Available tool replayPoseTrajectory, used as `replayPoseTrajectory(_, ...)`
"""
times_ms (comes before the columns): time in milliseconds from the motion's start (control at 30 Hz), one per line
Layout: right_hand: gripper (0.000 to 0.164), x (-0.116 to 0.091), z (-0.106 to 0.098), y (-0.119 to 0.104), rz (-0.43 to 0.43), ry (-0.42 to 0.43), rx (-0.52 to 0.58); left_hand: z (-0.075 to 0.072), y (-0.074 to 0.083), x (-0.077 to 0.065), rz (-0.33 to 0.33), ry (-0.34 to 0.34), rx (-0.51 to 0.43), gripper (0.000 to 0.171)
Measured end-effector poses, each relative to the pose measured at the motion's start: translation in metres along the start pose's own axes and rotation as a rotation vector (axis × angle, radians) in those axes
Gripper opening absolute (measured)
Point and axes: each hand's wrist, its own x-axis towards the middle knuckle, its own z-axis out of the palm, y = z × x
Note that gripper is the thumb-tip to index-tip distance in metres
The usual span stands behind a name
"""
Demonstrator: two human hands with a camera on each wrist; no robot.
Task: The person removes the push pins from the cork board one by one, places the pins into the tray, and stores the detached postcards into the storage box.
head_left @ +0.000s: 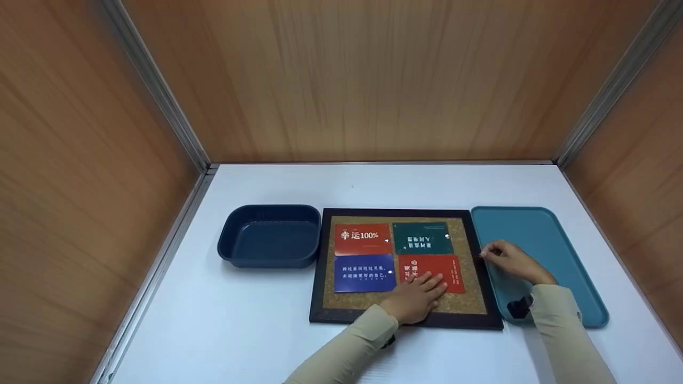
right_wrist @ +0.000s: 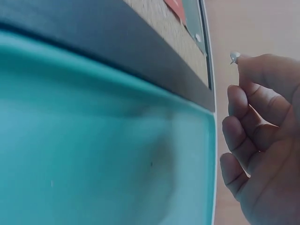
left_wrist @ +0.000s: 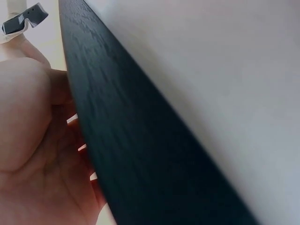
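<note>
My left hand (head_left: 415, 300) lies with spread fingers on the lower right red card (head_left: 452, 272), covering part of its lower left. This card lies on a cork board (head_left: 405, 316) with a dark frame. In the right wrist view, my right hand (right_wrist: 267, 112) pinches a small silvery thumbtack (right_wrist: 235, 56) between thumb and index finger, with its pin showing. The head view puts that hand over the board's right frame edge. Another red card (head_left: 360, 245), a green card (head_left: 421, 230) and a blue card (head_left: 363, 282) fill the other spots, each with a small pale tack at its right side.
A teal tray (head_left: 528, 229) lies against the board's right side, under my right forearm. To the board's left stands a deep navy dish (head_left: 277, 242). Wood-grain panels (head_left: 373, 80) enclose the white table (head_left: 229, 330) at the back and sides.
</note>
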Motion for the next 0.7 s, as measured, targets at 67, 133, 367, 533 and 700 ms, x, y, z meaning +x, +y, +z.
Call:
replayPoseTrajectory(67,0.031,-0.002,-0.002,0.002,0.016,0.006,0.008,-0.001,0.0,0.0,0.0,0.0,0.0,0.049)
replayPoseTrajectory(133,0.032,-0.003,-0.005,0.005,0.027,0.016,-0.001,-0.001,0.0,-0.001,0.001,0.001,-0.001,0.049)
replayPoseTrajectory(367,0.034,-0.007,-0.012,0.016,0.057,0.05,-0.019,-0.002,0.0,-0.002,0.003,0.009,0.008,0.049)
replayPoseTrajectory(533,0.036,-0.01,-0.016,0.025,0.061,0.065,-0.026,0.0,0.0,-0.002,0.002,0.002,0.007,0.05)
replayPoseTrajectory(700,0.038,-0.014,-0.022,0.031,0.074,0.085,-0.024,0.0,0.0,0.0,-0.002,-0.004,0.016,0.05)
